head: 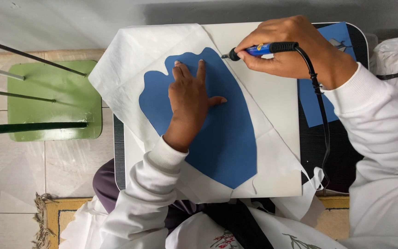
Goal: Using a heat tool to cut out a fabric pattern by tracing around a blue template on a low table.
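We see a big white fabric sheet [130, 60] spread over a white board [277, 97] on a dark table [332, 157]. On the sheet lies a blue fabric shape [229, 133], smooth and flat, with a bumpy top edge and a pointed bottom end. Our left hand [190, 99] lies flat on the blue shape with fingers spread wide. Our right hand [291, 46] wraps its fingers tight around a blue and black hot cutting tool [259, 49]. Its tip touches the blue shape's top right edge. A green stool [54, 99] stands well apart.
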